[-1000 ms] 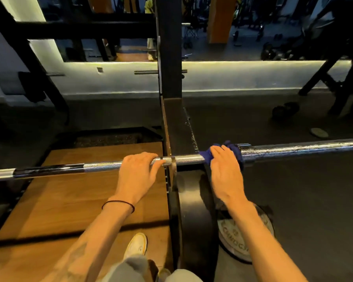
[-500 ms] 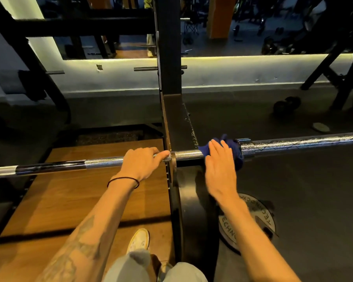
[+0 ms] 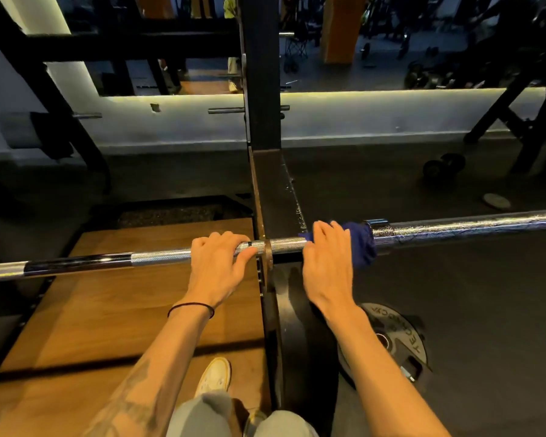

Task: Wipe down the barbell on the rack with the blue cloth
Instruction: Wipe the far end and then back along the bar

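Left hand (image 3: pixel 216 263) fingers curled over barbell (image 3: pixel 158 257), right hand (image 3: pixel 327 263) clasping blue cloth (image 3: pixel 361 244)

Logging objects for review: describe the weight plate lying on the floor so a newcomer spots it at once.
Start at the black rack upright. At its foot, right of its base, the plate lies flat on the dark floor under the right forearm. It alone carries white lettering around its rim.

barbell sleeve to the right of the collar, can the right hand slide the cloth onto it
Probably yes: the right hand grips the blue cloth beside the collar, and the sleeve beyond looks bare.
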Motion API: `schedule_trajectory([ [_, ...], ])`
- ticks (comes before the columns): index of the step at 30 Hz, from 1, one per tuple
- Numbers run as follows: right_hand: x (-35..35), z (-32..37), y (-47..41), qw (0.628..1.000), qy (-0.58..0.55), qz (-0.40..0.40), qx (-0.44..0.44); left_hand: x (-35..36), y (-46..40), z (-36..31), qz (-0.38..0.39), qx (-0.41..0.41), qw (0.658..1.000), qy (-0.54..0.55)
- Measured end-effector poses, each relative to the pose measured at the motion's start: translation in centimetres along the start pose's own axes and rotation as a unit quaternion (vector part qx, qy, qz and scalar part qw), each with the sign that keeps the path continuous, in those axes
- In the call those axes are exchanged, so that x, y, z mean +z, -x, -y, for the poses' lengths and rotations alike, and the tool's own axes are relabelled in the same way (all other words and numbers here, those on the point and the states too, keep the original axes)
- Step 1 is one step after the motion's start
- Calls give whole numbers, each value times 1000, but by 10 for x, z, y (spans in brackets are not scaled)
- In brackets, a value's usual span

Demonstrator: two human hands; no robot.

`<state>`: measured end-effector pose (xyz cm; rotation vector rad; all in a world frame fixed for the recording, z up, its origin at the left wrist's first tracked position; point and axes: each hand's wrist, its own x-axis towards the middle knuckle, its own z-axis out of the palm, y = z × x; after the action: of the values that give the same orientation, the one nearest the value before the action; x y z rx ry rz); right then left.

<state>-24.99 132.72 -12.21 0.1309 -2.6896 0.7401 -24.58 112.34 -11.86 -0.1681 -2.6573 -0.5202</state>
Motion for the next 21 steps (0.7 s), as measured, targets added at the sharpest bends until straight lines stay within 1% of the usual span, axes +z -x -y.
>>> schedule_trajectory([
  [2,8,21,12,994,-68,44,-73,0,0,4,3,1,1000,-3],
  [3,7,23,15,988,-85,72,-110,-1,0,5,5,2,1000,-2],
  [5,-7,10,9,979,-90,107,-146,-3,0,4,12,5,1000,7],
  [6,-11,-2,5,981,-69,104,-148,-4,0,3,20,5,1000,10],
  [7,-14,-16,2,986,-39,79,-141,-5,-1,2,28,5,1000,12],
  [9,-14,-41,2,996,5,11,-91,-7,-1,2,41,3,999,13],
  [11,-4,-35,6,999,-9,-43,-23,-8,-1,3,46,3,999,10],
  [12,2,-23,7,998,-29,-56,8,-8,-2,3,48,4,999,5],
  [13,6,-10,7,997,-49,-54,14,-8,-2,3,50,5,999,0],
  [14,9,0,8,998,-56,-32,-19,-8,-2,3,49,8,999,-6],
  [15,11,4,11,995,-54,11,-83,-8,-2,3,48,9,999,-8],
  [17,1,-5,11,971,-22,99,-214,-9,-3,3,53,4,999,-3],
  [18,-8,-16,6,963,0,119,-243,-9,-2,4,55,1,999,0],
  [19,-15,-29,0,962,19,122,-242,-9,-2,3,54,1,999,-1],
  [20,-23,-39,-3,971,32,108,-211,-9,-1,3,54,2,999,-2],
  [21,-27,-47,-4,984,34,79,-158,-9,-1,2,53,0,999,-3],
])
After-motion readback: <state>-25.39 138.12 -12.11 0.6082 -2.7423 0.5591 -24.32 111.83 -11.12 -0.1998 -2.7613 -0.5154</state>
